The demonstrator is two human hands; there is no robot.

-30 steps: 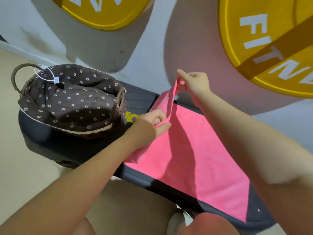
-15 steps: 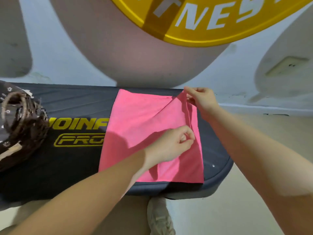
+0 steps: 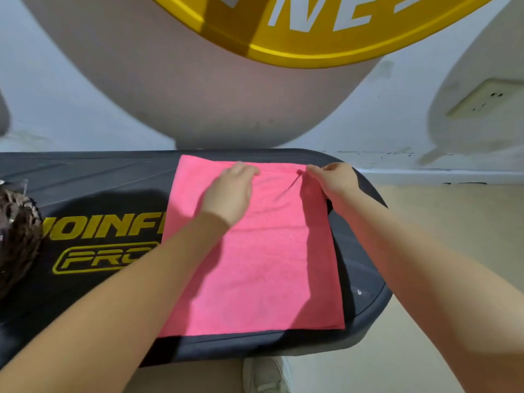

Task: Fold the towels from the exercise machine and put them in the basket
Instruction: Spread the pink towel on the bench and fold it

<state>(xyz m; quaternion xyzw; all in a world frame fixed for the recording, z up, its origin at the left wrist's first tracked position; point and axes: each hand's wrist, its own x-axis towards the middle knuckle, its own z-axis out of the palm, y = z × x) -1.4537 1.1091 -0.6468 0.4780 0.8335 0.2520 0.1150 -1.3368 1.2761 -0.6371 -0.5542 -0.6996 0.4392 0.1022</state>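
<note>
The pink towel [image 3: 263, 268] lies flat on the dark padded counter [image 3: 93, 194], folded into a rough rectangle whose near edge runs just inside the counter's front rim and whose far edge sits close to the back rim by the wall. Its surface is a bright, even pink with a fine terry texture, mostly smooth, with one short diagonal crease running down from the far right corner and faint shadows of both forearms across it. Along the near right edge a thin second layer shows under the top one. The left hand [image 3: 231, 191] rests on the far part of the towel, fingers curled down at the far edge, and whether they pinch the cloth or only press it cannot be told. The right hand [image 3: 333, 180] is at the far right corner, thumb and fingertips pinched together on a small tuft of the towel there. The two hands are apart, side by side along the far edge. To the left, at the frame's border, a sliver of the dark wicker basket [image 3: 17, 234] stands on the same counter, well apart from the towel, with yellow lettering printed on the padding between them. A yellow disc [image 3: 312, 38] with white letters fills the top of the view against the pale wall.
</note>
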